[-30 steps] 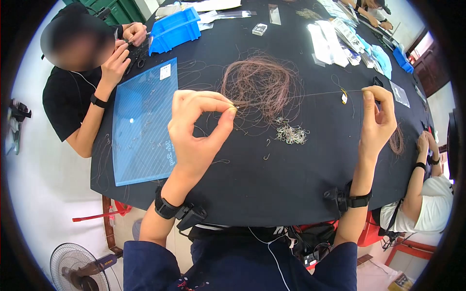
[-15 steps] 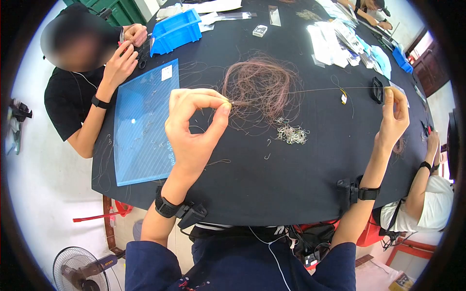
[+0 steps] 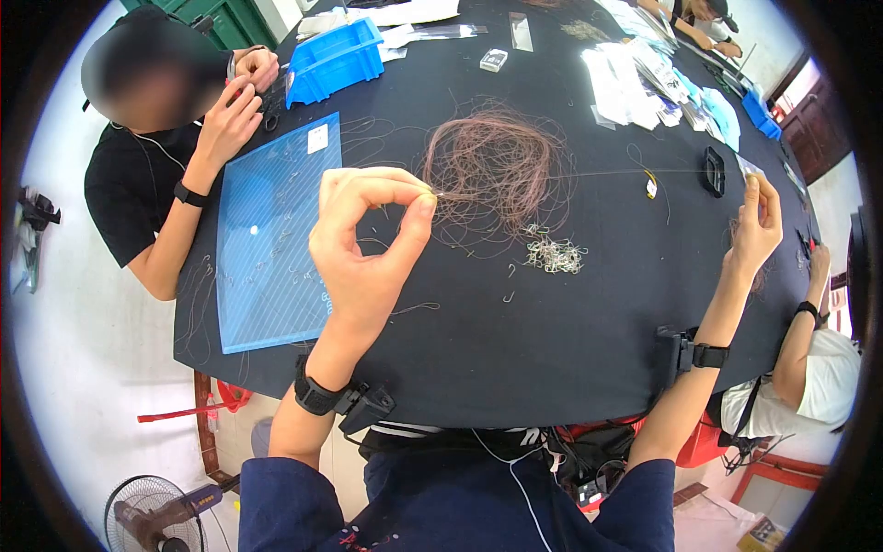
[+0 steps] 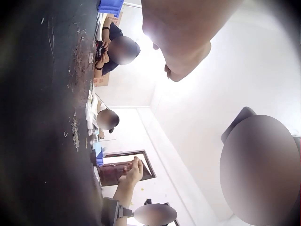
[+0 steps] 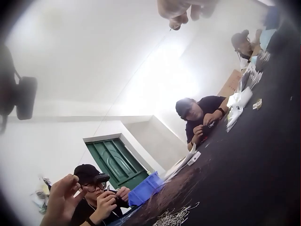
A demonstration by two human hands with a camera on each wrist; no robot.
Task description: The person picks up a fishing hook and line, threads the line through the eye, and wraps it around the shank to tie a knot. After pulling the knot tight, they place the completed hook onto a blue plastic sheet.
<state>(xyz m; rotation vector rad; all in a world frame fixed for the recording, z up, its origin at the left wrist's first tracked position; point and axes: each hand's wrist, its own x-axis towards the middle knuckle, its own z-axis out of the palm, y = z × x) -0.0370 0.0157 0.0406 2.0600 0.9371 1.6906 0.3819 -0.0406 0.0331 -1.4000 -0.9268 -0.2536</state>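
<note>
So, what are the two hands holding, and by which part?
A thin line: the left hand pinches one end of the visible stretch, the right hand the other; its true ends cannot be told.

a small workshop, by its looks: several people (image 3: 115, 198) are gathered around one big black table (image 3: 570, 350) strewn with a tangle of thin line (image 3: 497, 166), heaped metal hooks (image 3: 555, 256), a blue bin (image 3: 336, 85) and piled packets (image 3: 635, 87).

Left grip (image 4: 184, 43) looms up top, right grip (image 4: 132, 173) is up before a brown door (image 4: 109, 175), and there's tangled thread (image 4: 82, 63) near metal hooks (image 4: 75, 133) on the black bench (image 4: 35, 136)!
</note>
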